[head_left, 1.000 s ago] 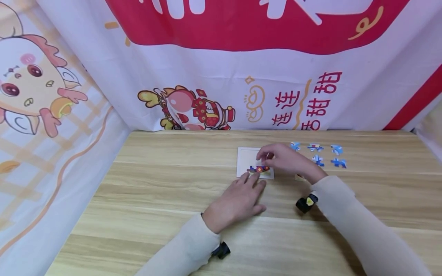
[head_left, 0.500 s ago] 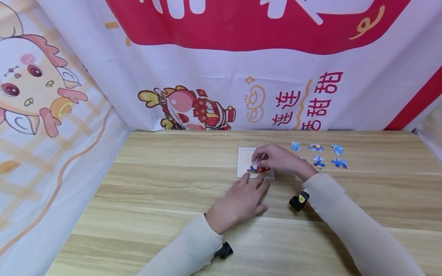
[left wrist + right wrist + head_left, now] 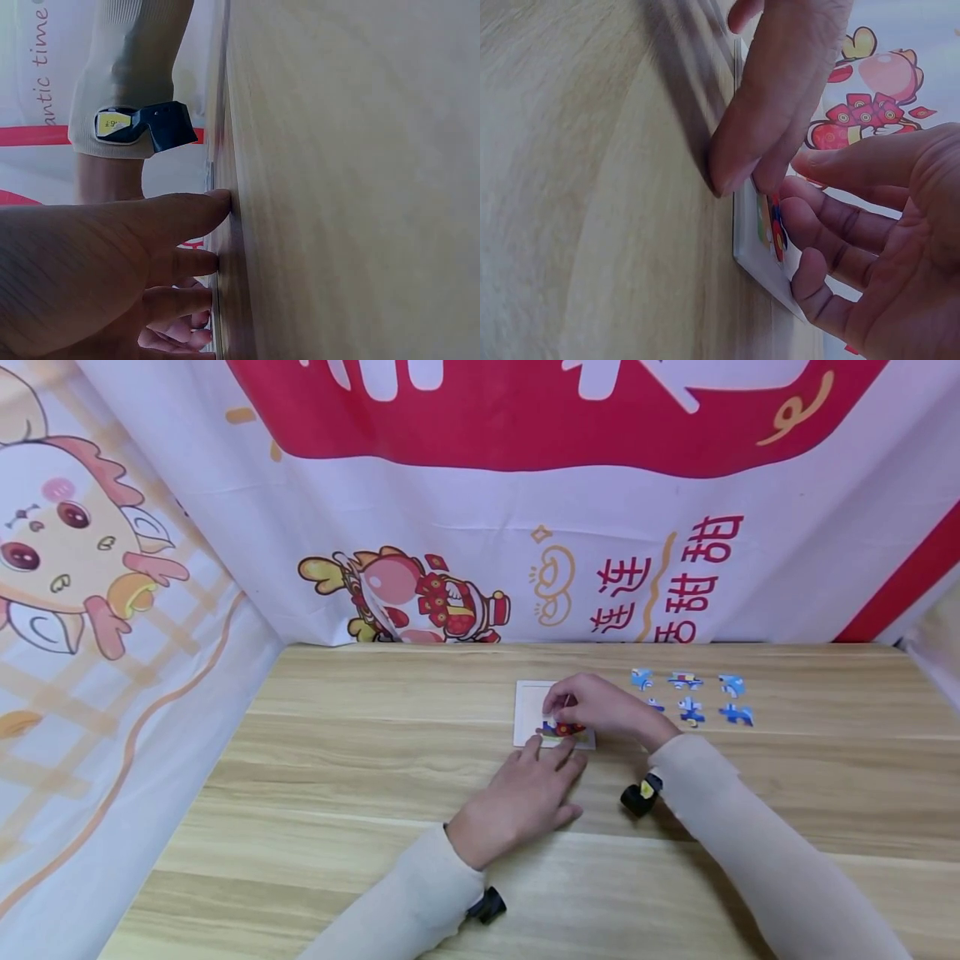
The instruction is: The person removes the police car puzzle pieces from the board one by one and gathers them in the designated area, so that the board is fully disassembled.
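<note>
A small white puzzle tray lies on the wooden table, with colourful joined pieces along its near side. My right hand is over the tray, thumb and fingertips pinching a small pale puzzle piece at the left end of those pieces; the fingers mostly hide it. My left hand lies palm down with extended fingers touching the tray's near edge. In the right wrist view, the tray's rim and the coloured pieces show between the two hands.
Several loose blue puzzle pieces lie in rows to the right of the tray, some partly behind my right hand. A printed cloth hangs behind the table's back edge. Black wrist cameras sit on both sleeves.
My right hand has moved slightly left across the tray, and its fingertips are lower, at the joined pieces. The left hand has shifted slightly right and still touches the near edge.
</note>
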{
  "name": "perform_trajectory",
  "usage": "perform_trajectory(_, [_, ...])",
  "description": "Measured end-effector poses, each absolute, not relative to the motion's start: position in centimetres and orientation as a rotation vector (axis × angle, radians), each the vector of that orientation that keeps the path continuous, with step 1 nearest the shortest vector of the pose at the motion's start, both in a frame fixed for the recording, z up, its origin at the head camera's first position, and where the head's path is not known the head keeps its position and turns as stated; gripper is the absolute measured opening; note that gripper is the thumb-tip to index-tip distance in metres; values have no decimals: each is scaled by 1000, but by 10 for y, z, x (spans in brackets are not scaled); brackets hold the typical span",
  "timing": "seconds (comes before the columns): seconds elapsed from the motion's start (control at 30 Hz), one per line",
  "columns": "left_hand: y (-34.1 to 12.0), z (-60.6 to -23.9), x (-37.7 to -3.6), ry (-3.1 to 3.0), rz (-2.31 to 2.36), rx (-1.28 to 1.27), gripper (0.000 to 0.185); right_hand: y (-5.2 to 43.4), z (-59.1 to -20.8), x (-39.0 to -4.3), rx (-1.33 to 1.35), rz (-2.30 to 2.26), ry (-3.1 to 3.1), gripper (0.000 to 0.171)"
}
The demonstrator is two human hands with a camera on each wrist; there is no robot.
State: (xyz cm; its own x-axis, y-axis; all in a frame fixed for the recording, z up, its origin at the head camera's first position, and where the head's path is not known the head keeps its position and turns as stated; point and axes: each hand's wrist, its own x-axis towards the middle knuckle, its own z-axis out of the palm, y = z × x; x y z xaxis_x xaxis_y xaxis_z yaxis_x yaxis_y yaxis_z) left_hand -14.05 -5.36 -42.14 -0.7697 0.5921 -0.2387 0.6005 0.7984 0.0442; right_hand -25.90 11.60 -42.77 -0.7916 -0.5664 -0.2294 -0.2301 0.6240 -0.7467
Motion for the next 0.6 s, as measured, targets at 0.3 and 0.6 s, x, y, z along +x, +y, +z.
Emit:
perform_trajectory(0.3, [-53, -420, -137, 2766, -53, 883, 64, 110, -427, -260, -610, -955, 2395, 19])
perform_trajectory(0.6, [-52, -420, -137, 2764, -54, 873, 65, 108, -426, -259, -565, -941, 2383, 20])
